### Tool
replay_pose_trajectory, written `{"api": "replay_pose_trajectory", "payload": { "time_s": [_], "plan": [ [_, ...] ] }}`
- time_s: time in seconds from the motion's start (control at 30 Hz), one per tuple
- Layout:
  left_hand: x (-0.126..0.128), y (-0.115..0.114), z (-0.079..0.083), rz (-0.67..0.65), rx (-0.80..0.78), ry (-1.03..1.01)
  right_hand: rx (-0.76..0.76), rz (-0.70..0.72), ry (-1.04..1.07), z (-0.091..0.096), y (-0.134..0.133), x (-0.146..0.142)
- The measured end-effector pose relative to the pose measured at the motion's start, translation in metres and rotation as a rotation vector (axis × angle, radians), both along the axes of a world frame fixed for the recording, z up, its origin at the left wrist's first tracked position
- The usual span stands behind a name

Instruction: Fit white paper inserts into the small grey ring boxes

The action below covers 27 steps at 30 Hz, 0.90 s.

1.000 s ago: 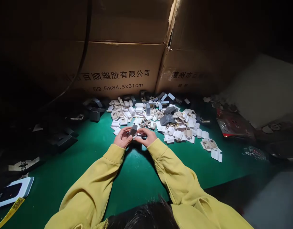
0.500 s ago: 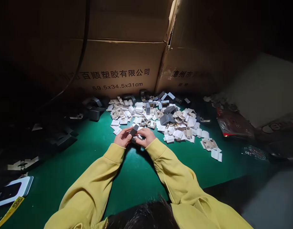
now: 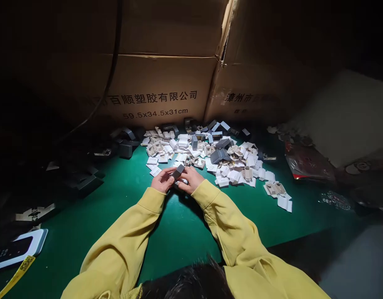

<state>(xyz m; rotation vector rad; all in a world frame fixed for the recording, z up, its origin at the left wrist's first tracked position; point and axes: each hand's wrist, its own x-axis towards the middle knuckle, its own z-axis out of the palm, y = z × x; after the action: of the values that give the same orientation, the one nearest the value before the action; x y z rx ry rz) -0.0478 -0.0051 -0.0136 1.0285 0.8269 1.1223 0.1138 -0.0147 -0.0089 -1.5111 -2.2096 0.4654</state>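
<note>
Between both hands is a small dark grey box, held just above the green table. My left hand is closed on its left side, with the thumb against the box. My right hand curls round from the right, its fingers at the box and at a small white piece under it. The hands partly hide that piece, and I cannot tell whether it is joined to the box. Just beyond my fingers spreads a heap of folded white and grey card pieces, with a dark box lying among them.
Large cardboard cartons stand along the back. More dark boxes lie in shadow at the left. A white device and a yellow strap are near left. A red plastic packet lies at the right of the green table.
The dark grey box has tilted slightly in my hands and covers more of the white piece. The whole view has shifted a little; the card heap looks unchanged.
</note>
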Motion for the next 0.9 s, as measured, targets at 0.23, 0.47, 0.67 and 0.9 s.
{"api": "replay_pose_trajectory", "payload": {
  "time_s": [0.23, 0.47, 0.67, 0.9],
  "plan": [
    [-0.002, 0.003, 0.001, 0.006, -0.044, 0.029, 0.14, -0.058, -0.089, 0.0, -0.006, -0.008],
    [-0.003, 0.006, 0.002, 0.083, -0.155, -0.075, 0.386, -0.016, -0.089, -0.012, -0.014, -0.015],
    [-0.008, 0.01, -0.003, 0.098, -0.284, -0.208, 0.474, 0.02, -0.018, -0.027, -0.005, -0.015],
    [-0.011, 0.008, -0.006, 0.042, -0.223, -0.254, 0.64, -0.041, 0.122, -0.024, -0.007, -0.017]
  ]
}}
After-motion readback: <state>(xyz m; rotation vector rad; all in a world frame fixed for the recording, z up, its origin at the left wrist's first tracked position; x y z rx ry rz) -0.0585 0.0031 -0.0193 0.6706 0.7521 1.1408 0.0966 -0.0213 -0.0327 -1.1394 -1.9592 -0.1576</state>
